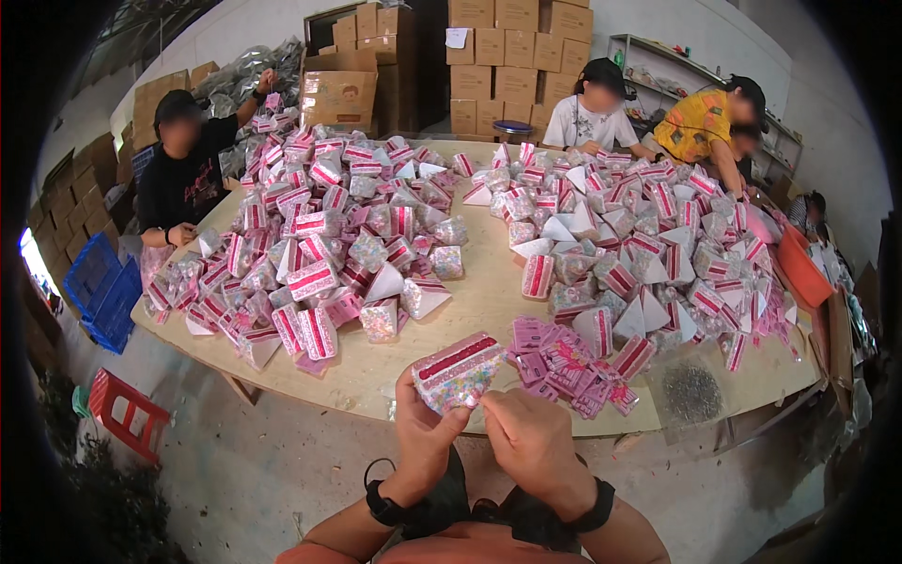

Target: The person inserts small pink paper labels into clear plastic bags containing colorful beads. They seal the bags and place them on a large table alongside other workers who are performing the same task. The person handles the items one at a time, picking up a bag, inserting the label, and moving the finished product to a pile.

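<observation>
My left hand [423, 437] grips a cake-slice-shaped piece [458, 369] from its left side and below. It has pink glittery bands, a darker red stripe and a side of pastel bits. At its lower right corner is my right hand [537, 440], fingers curled and pressed together; what they pinch, if anything, is hidden. Just beyond my right hand lies a loose heap of pink printed cards [568, 368] on the wooden table [479, 301]. Both hands are over the table's near edge.
Big piles of similar cake slices cover the table's left [315, 230] and right [639, 244]. A clear sheet with dark specks [692, 390] lies at the right edge. Several people work around the table. A red stool [127, 414], blue crates [101, 291] and an orange basin [803, 263] stand around it.
</observation>
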The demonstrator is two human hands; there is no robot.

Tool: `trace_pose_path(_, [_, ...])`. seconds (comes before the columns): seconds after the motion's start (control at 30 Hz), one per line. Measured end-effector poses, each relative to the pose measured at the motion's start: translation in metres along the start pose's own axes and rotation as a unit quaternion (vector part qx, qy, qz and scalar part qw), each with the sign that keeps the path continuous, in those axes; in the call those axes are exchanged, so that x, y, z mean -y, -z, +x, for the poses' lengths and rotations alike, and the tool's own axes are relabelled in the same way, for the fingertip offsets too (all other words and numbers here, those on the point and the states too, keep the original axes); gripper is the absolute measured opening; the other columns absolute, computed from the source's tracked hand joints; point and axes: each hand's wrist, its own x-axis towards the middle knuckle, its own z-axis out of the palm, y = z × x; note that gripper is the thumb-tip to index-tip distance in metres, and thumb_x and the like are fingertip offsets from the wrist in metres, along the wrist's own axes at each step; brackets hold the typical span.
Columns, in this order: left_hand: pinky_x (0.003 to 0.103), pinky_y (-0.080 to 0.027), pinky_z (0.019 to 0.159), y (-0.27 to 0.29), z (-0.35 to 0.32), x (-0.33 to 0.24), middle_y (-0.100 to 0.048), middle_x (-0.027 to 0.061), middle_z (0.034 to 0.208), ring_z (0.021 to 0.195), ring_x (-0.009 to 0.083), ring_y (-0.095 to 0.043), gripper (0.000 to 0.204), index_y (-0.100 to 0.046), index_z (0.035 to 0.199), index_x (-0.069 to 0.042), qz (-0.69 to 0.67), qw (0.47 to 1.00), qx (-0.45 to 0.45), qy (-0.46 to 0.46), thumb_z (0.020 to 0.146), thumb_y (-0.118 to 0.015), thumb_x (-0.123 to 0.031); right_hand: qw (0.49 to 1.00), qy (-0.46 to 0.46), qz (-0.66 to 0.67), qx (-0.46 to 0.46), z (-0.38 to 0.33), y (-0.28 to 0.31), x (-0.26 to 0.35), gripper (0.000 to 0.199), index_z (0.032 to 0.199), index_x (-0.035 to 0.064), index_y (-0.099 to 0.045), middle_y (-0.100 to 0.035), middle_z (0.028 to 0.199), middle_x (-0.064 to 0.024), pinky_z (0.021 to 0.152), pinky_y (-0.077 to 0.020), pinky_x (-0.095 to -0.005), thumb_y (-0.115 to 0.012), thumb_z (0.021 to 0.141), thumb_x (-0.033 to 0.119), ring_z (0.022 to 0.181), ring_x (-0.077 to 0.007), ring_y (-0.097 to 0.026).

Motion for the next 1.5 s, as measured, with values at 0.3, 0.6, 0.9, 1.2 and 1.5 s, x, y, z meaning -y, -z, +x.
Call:
trace_pose_path(0.3, [0.034,-0.037,0.093,-0.005,-0.001,0.0,-0.044,0.0103,0.114,0.107,0.0182,-0.045,0.063,-0.029,0.121,-0.002,0.032,0.999,-0.015,-0.001,0.072,-0.068,-0.004,1.0,-0.003,-0.002,0.006,-0.002,0.0,-0.004,0.011,0.084,0.0028,-0.056,-0.053,0.065,-0.009,0.046,-0.0419,-0.0349,-0.058,0.073,0.005,0.055,-0.0257,-0.055])
trace_pose_path(0.6, [0.031,-0.037,0.093,0.008,0.0,0.014,-0.043,0.0102,0.114,0.106,0.0173,-0.046,0.066,-0.027,0.122,-0.002,0.096,0.995,0.01,-0.018,0.071,-0.068,-0.002,0.996,-0.075,0.015,0.049,-0.004,-0.003,-0.008,0.008,0.083,0.0006,-0.054,-0.054,0.067,-0.0137,0.05,-0.0417,-0.0359,-0.056,0.077,0.005,0.057,-0.0291,-0.055])
trace_pose_path(0.9, [0.031,-0.038,0.093,0.016,0.003,0.014,-0.044,0.0113,0.114,0.107,0.0175,-0.046,0.066,-0.025,0.125,0.0,0.108,0.993,0.035,0.025,0.072,-0.064,0.002,0.824,-0.368,0.404,0.149,0.002,-0.006,-0.026,0.014,0.088,0.0026,-0.045,-0.058,0.063,-0.0078,0.039,-0.0411,-0.0219,-0.056,0.08,0.006,0.048,-0.0123,-0.055])
trace_pose_path(1.2, [0.028,-0.045,0.082,0.029,0.028,0.026,-0.05,0.0104,0.104,0.096,0.0153,-0.052,0.058,-0.032,0.119,0.001,0.2,0.975,0.038,0.09,0.072,-0.067,-0.001,0.758,-0.418,0.489,0.107,0.0,-0.027,-0.051,0.016,0.091,0.0001,-0.044,-0.058,0.066,-0.0089,0.042,-0.0432,-0.0221,-0.055,0.081,0.005,0.052,-0.0135,-0.058])
trace_pose_path(1.5, [0.028,-0.044,0.06,0.141,0.212,-0.019,-0.053,0.0059,0.085,0.076,0.0141,-0.051,0.023,-0.048,0.101,-0.003,0.667,0.711,0.128,-0.182,0.087,-0.049,-0.021,0.769,-0.48,0.393,0.154,-0.031,0.017,-0.065,0.024,0.102,-0.001,-0.05,-0.061,0.076,-0.0074,0.047,-0.0453,-0.0203,-0.055,0.08,0.007,0.062,-0.0116,-0.061])
